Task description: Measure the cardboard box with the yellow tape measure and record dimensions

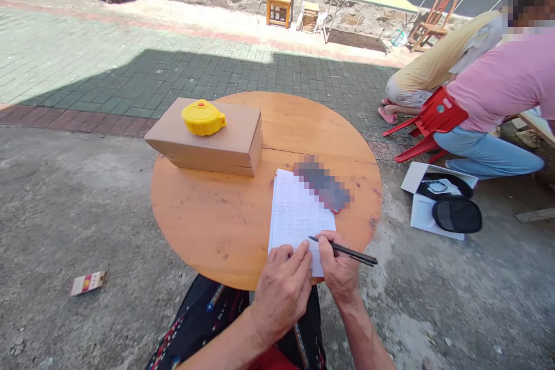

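Note:
My right hand [340,269] is closed round a black pen [355,255], its tip pointing left over a sheet of paper [288,234]. Rows of small handwriting cover the sheet, with one circled mark near its left side. My left hand [284,283] lies over the paper's lower part, fingers bent forward and resting on it beside the pen tip; nothing shows in its grasp. Just above the paper's right side lies a blurred dark rectangular thing [323,185] with a red edge.
On the round wooden table [208,231] stands a brown cardboard box [208,156] with a yellow tape-measure-like case [202,118] on top. At right are a person in pink [498,87], a red plastic chair [444,110] and an opened white box [425,217]. A small carton [88,282] lies at left.

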The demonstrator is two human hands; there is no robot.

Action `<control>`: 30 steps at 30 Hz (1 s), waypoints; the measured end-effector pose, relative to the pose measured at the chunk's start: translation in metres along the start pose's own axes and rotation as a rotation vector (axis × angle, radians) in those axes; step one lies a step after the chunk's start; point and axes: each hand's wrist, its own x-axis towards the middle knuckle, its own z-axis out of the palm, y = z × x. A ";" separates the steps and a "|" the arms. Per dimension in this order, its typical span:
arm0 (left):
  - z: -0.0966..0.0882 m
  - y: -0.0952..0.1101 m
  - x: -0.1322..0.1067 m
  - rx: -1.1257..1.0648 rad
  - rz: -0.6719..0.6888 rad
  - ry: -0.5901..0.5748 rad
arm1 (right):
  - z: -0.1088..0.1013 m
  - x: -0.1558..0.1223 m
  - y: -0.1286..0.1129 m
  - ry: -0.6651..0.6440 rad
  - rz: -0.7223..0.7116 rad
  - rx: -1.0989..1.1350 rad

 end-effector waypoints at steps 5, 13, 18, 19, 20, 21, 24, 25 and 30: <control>0.001 0.000 0.001 0.000 -0.004 -0.004 | 0.000 -0.003 0.003 0.050 0.041 0.020; -0.001 0.003 0.002 0.024 0.006 0.052 | 0.002 0.000 -0.001 0.083 0.013 0.014; 0.005 0.004 -0.002 0.057 0.001 0.158 | 0.002 0.000 -0.001 0.103 0.013 0.028; 0.005 0.004 -0.003 0.052 0.002 0.171 | 0.002 0.000 -0.001 0.105 0.014 0.033; 0.006 0.004 -0.003 0.046 0.005 0.178 | 0.002 0.001 -0.001 0.107 0.016 0.038; 0.006 0.004 -0.003 0.042 0.011 0.175 | 0.002 0.001 -0.002 0.107 0.018 0.043; 0.003 0.004 -0.001 0.053 0.049 0.133 | 0.002 0.002 -0.002 0.105 0.022 0.056; 0.002 0.004 0.000 0.061 0.059 0.120 | 0.002 0.002 -0.002 0.105 0.024 0.059; 0.001 0.004 0.001 0.091 0.062 0.109 | 0.002 0.002 -0.002 0.101 0.031 0.066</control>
